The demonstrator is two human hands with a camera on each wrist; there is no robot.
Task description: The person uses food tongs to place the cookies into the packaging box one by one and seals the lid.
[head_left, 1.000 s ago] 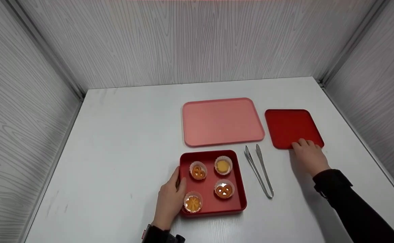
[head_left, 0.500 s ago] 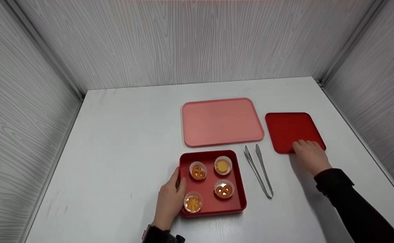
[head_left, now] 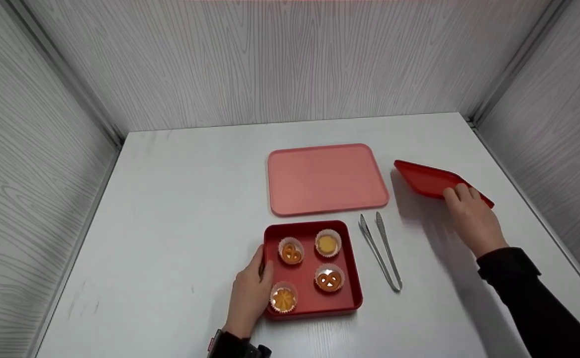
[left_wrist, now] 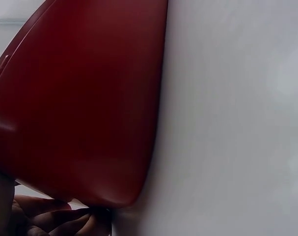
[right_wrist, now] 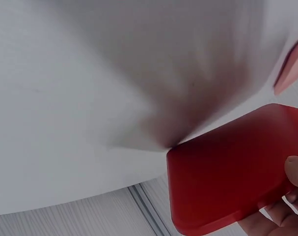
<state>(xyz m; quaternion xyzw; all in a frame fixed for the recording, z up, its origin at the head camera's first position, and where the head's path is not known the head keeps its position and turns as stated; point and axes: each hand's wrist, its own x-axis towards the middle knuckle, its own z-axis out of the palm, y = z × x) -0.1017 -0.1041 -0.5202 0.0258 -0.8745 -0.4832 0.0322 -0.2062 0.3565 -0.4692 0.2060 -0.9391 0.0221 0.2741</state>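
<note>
In the head view my left hand [head_left: 251,298] holds the left wall of a square red box [head_left: 305,294], thumb at the rim. Inside sit several treats in white paper cups: two pretzel-shaped ones, a round yellow one [head_left: 327,244] and a flower-shaped one [head_left: 284,300]. The left wrist view shows mainly the box's outer wall [left_wrist: 90,98], with fingers [left_wrist: 65,219] below. My right hand [head_left: 476,219] pinches a red lid [head_left: 424,180] by its near edge. The lid is tilted, near edge raised. In the right wrist view the thumb lies on the lid's underside [right_wrist: 222,172].
Metal tongs [head_left: 388,258] lie on the white table [head_left: 180,214] just right of the box. Behind the box is a flat pink tray [head_left: 327,179]. Grey wood-grain panels [head_left: 250,64] enclose the back and both sides.
The lid first slid slightly nearer under my right hand, then its near edge came up off the table. My left hand and the box have stayed in place.
</note>
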